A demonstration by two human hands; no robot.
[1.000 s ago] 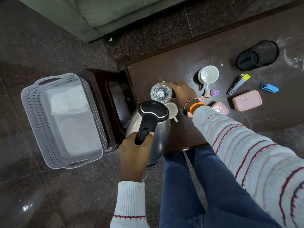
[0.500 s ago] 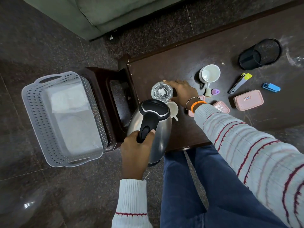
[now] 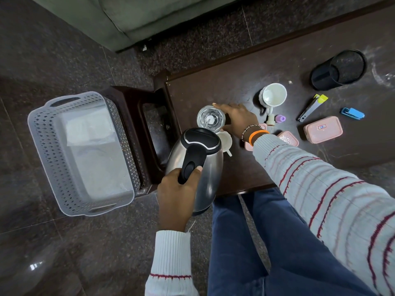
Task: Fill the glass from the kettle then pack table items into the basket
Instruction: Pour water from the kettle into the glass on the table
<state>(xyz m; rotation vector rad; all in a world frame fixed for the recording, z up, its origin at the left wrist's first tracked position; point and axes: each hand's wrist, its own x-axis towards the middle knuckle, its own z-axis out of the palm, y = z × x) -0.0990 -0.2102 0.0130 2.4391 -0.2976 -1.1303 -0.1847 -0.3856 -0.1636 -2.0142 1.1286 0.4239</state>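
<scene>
A steel kettle (image 3: 203,167) with a black lid and handle hangs over the near left corner of the dark table (image 3: 213,90). My left hand (image 3: 177,193) grips its handle, and its spout end points at a clear glass (image 3: 210,118) standing on the table. My right hand (image 3: 237,120) is wrapped around the glass's right side. The glass shows a little water at its bottom. A grey perforated basket (image 3: 83,154) lies on the floor to the left, with only white paper inside.
A white mug (image 3: 273,96), a small purple bottle (image 3: 280,118), a nail clipper (image 3: 312,107), a blue stapler (image 3: 352,113), pink boxes (image 3: 322,129), a black mesh pen holder (image 3: 339,69) and a white kettle base (image 3: 225,141) are on the table. A dark stool (image 3: 132,116) stands between table and basket.
The kettle has crept slightly closer to the glass and tipped a bit more. My right hand stays on the glass.
</scene>
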